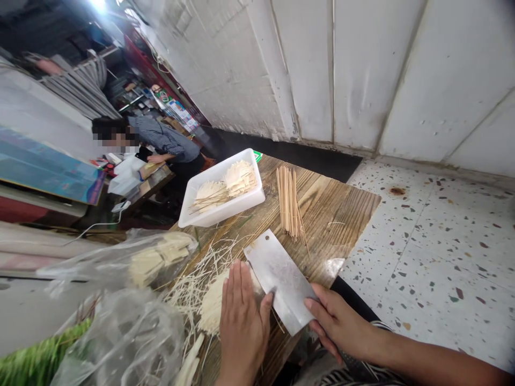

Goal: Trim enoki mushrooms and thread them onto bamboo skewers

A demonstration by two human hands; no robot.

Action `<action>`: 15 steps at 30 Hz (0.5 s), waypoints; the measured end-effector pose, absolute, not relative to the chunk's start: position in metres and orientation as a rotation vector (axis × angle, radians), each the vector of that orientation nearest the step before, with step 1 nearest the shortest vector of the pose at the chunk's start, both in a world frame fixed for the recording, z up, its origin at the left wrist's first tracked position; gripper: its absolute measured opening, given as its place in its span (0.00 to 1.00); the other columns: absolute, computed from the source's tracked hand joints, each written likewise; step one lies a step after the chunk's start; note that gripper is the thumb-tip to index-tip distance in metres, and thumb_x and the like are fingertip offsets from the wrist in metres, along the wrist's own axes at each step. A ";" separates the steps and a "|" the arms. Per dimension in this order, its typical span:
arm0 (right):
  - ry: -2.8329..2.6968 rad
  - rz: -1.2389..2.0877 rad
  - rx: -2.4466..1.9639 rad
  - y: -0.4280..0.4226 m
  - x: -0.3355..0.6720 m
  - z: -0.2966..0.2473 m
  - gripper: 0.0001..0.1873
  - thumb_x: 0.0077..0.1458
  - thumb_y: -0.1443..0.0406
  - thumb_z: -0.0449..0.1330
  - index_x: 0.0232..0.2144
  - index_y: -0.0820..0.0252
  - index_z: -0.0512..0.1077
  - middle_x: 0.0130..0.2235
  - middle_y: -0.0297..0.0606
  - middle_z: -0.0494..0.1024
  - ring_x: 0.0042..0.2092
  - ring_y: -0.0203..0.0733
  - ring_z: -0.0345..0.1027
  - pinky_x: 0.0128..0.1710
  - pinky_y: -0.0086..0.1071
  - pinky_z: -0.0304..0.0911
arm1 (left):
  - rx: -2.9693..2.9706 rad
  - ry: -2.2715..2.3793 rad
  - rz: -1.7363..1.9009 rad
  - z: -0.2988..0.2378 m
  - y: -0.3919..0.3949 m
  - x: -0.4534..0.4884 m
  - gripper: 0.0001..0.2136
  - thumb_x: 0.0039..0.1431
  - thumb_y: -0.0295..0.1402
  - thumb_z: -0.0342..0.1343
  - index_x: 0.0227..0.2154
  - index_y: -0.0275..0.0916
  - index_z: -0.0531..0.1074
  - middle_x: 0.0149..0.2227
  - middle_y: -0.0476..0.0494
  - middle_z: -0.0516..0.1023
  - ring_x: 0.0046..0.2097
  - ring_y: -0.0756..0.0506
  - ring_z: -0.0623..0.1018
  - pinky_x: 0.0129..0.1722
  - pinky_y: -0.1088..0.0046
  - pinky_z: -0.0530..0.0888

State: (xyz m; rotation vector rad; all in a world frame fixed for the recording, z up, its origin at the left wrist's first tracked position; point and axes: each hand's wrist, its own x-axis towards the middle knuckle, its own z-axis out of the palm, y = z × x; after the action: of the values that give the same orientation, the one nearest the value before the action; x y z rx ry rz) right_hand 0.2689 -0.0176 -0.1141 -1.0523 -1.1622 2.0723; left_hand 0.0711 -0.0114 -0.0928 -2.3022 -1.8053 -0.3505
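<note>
Gripping the cleaver (277,279), the right hand (336,321) held it just beside the left hand (242,313), which lay flat and unclenched on a pale stack (211,311) on the desk (340,206). Shreds (187,287) spread left of the stack, near clear bags (124,343). Farther off, sticks (288,203) lay bundled at right, and a white tray (241,205) held pale pieces (242,177) and more sticks. At far left, a person (164,136) bent over another desk (155,182).
</note>
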 end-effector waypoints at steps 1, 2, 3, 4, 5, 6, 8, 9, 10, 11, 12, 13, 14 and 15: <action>-1.165 2.073 -1.052 -0.018 0.269 -0.114 0.19 0.59 0.47 0.47 0.33 0.57 0.54 0.19 0.21 0.58 0.12 0.24 0.51 0.07 0.18 0.50 | -2.302 -1.801 -0.356 -0.093 -0.012 0.072 0.33 0.62 0.37 0.47 0.65 0.35 0.38 0.66 0.30 0.49 0.66 0.36 0.51 0.61 0.48 0.57; -1.167 2.071 -1.053 -0.018 0.269 -0.114 0.19 0.59 0.47 0.47 0.33 0.57 0.54 0.19 0.20 0.58 0.12 0.24 0.51 0.07 0.18 0.50 | -2.302 -1.798 -0.361 -0.093 -0.012 0.072 0.33 0.62 0.38 0.47 0.65 0.35 0.38 0.66 0.30 0.50 0.66 0.36 0.52 0.61 0.48 0.58; -1.170 2.066 -1.056 -0.018 0.269 -0.113 0.19 0.59 0.47 0.48 0.33 0.57 0.54 0.19 0.20 0.59 0.12 0.24 0.51 0.07 0.18 0.51 | -2.301 -1.797 -0.361 -0.093 -0.012 0.072 0.33 0.62 0.38 0.47 0.65 0.35 0.38 0.66 0.30 0.50 0.66 0.36 0.52 0.60 0.48 0.58; -1.173 2.059 -1.059 -0.019 0.269 -0.113 0.19 0.58 0.48 0.48 0.33 0.57 0.54 0.19 0.21 0.59 0.12 0.25 0.51 0.07 0.18 0.51 | -2.300 -1.798 -0.358 -0.094 -0.012 0.072 0.33 0.62 0.38 0.47 0.65 0.34 0.39 0.66 0.29 0.50 0.66 0.36 0.52 0.60 0.48 0.58; -1.177 2.055 -1.062 -0.019 0.269 -0.113 0.19 0.59 0.48 0.47 0.33 0.57 0.54 0.19 0.21 0.59 0.12 0.25 0.51 0.07 0.18 0.50 | -2.300 -1.800 -0.351 -0.094 -0.012 0.072 0.33 0.62 0.38 0.47 0.65 0.33 0.39 0.66 0.29 0.50 0.66 0.35 0.51 0.60 0.47 0.58; -1.179 2.051 -1.063 -0.020 0.268 -0.113 0.19 0.59 0.48 0.47 0.34 0.57 0.54 0.19 0.21 0.59 0.12 0.25 0.51 0.07 0.18 0.50 | -2.301 -1.802 -0.343 -0.094 -0.012 0.072 0.33 0.62 0.38 0.47 0.64 0.32 0.40 0.66 0.28 0.50 0.66 0.35 0.51 0.60 0.47 0.59; -1.182 2.053 -1.065 -0.021 0.268 -0.113 0.19 0.59 0.47 0.46 0.34 0.57 0.55 0.18 0.21 0.59 0.12 0.25 0.51 0.07 0.18 0.50 | -2.306 -1.801 -0.332 -0.094 -0.012 0.072 0.33 0.62 0.39 0.47 0.64 0.31 0.40 0.65 0.27 0.49 0.66 0.34 0.51 0.59 0.47 0.60; -1.182 2.054 -1.068 -0.022 0.268 -0.113 0.19 0.59 0.47 0.46 0.35 0.57 0.55 0.18 0.20 0.59 0.12 0.26 0.51 0.07 0.18 0.50 | -2.307 -1.799 -0.334 -0.095 -0.012 0.071 0.33 0.62 0.39 0.46 0.64 0.31 0.40 0.65 0.27 0.49 0.66 0.34 0.51 0.59 0.46 0.60; -1.181 2.052 -1.071 -0.022 0.268 -0.114 0.20 0.59 0.47 0.46 0.35 0.57 0.54 0.17 0.20 0.58 0.12 0.26 0.51 0.07 0.18 0.49 | -2.309 -1.799 -0.337 -0.095 -0.012 0.071 0.33 0.62 0.40 0.46 0.64 0.31 0.40 0.66 0.27 0.49 0.66 0.34 0.51 0.59 0.46 0.60; -1.182 2.048 -1.075 -0.023 0.268 -0.114 0.20 0.59 0.47 0.46 0.35 0.57 0.54 0.17 0.20 0.58 0.12 0.26 0.51 0.07 0.18 0.49 | -2.311 -1.794 -0.341 -0.095 -0.012 0.071 0.33 0.62 0.40 0.46 0.64 0.31 0.40 0.65 0.27 0.49 0.66 0.34 0.51 0.59 0.46 0.60; -1.184 2.042 -1.077 -0.024 0.268 -0.114 0.20 0.59 0.47 0.46 0.35 0.57 0.55 0.17 0.20 0.58 0.12 0.26 0.51 0.07 0.18 0.49 | -2.311 -1.792 -0.344 -0.095 -0.012 0.071 0.34 0.62 0.41 0.46 0.64 0.31 0.40 0.65 0.26 0.49 0.66 0.34 0.51 0.59 0.46 0.60; -1.186 2.038 -1.077 -0.024 0.267 -0.115 0.20 0.59 0.47 0.46 0.35 0.57 0.55 0.17 0.20 0.58 0.12 0.26 0.51 0.07 0.18 0.49 | -2.309 -1.793 -0.349 -0.096 -0.013 0.071 0.34 0.62 0.41 0.46 0.64 0.31 0.39 0.65 0.26 0.49 0.65 0.34 0.51 0.59 0.46 0.60; -1.186 2.034 -1.077 -0.024 0.267 -0.115 0.20 0.59 0.47 0.46 0.35 0.57 0.55 0.17 0.20 0.58 0.12 0.26 0.51 0.07 0.18 0.49 | -2.308 -1.794 -0.356 -0.096 -0.013 0.071 0.34 0.62 0.41 0.46 0.64 0.32 0.39 0.65 0.26 0.50 0.65 0.34 0.51 0.59 0.46 0.60; -1.185 2.032 -1.077 -0.025 0.267 -0.116 0.20 0.59 0.47 0.46 0.35 0.57 0.55 0.17 0.20 0.58 0.12 0.26 0.51 0.07 0.18 0.49 | -2.309 -1.798 -0.363 -0.096 -0.013 0.071 0.34 0.62 0.41 0.46 0.64 0.32 0.39 0.65 0.26 0.50 0.65 0.34 0.51 0.59 0.46 0.60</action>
State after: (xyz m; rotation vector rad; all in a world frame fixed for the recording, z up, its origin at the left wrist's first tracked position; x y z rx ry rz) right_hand 0.2667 -0.0248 -0.1156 -1.0775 -1.1846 2.0318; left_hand 0.0711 -0.0129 -0.0957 -2.3085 -1.7977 -0.3627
